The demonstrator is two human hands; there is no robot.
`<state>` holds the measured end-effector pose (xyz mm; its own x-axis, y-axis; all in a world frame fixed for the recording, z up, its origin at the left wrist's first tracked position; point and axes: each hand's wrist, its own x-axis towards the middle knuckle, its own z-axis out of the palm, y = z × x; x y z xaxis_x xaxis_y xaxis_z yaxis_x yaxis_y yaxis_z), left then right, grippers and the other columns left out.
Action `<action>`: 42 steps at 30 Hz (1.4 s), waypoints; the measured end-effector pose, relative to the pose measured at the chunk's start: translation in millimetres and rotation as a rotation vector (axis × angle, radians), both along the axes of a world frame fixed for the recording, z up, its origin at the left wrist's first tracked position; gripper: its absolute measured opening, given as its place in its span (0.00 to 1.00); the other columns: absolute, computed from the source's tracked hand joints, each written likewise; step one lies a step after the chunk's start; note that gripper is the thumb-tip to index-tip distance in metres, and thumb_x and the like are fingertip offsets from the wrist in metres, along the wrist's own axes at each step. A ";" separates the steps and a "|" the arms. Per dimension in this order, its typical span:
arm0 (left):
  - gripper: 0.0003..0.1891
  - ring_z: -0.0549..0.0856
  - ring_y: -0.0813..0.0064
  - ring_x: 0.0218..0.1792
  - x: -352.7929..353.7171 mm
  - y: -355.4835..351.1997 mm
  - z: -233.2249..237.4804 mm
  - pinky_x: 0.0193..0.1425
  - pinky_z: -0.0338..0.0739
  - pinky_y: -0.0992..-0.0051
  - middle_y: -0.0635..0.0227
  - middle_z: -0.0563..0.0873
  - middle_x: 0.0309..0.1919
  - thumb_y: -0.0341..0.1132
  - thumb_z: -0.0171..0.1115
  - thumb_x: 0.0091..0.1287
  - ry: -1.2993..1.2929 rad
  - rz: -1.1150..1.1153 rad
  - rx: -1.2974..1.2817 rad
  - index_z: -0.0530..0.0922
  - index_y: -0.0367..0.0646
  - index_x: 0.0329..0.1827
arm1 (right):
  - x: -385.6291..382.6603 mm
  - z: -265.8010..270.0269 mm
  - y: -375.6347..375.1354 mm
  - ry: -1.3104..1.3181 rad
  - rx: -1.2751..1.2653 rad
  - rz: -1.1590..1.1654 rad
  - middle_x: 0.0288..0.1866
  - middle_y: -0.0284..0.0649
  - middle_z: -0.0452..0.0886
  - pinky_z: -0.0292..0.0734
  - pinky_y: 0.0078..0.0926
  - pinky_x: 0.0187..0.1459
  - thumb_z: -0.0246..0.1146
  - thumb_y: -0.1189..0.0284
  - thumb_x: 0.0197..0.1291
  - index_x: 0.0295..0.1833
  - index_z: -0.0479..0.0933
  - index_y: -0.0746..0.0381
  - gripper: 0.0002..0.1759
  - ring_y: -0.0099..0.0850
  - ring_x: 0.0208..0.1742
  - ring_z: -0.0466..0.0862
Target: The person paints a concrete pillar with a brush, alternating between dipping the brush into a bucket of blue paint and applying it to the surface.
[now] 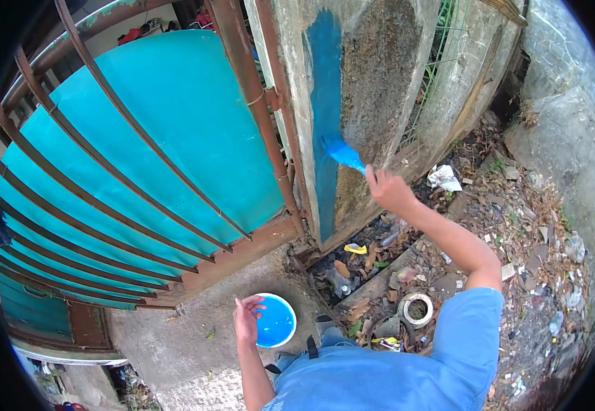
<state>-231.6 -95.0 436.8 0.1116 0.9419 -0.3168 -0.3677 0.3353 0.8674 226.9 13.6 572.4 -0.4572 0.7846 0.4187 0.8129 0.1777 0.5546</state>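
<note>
My right hand (388, 189) is closed round the handle of a blue paintbrush (344, 154). The brush's bristles touch the rough wall (380, 75) at the edge of a vertical strip of blue paint (325, 82). Low down, my left hand (247, 318) is beside a round white-rimmed bucket of bright blue paint (274, 320), over its left edge. Its fingers are partly curled, with gaps between them, and nothing shows in them.
A rusty barred gate (78, 137) with turquoise sheeting (167, 103) stands on the left. Litter and dry leaves (510, 226) cover the ground at right, near a round ring (417, 309). A grey rock (565, 144) rises at far right.
</note>
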 end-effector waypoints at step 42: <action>0.32 0.82 0.73 0.37 -11.3 -17.0 -12.4 0.35 0.69 0.77 0.60 0.85 0.41 0.60 0.39 0.73 -0.006 0.026 -0.045 0.79 0.37 0.45 | -25.8 66.2 -6.8 -0.114 -0.022 0.140 0.24 0.39 0.75 0.74 0.21 0.21 0.59 0.72 0.48 0.50 0.73 0.76 0.24 0.28 0.24 0.78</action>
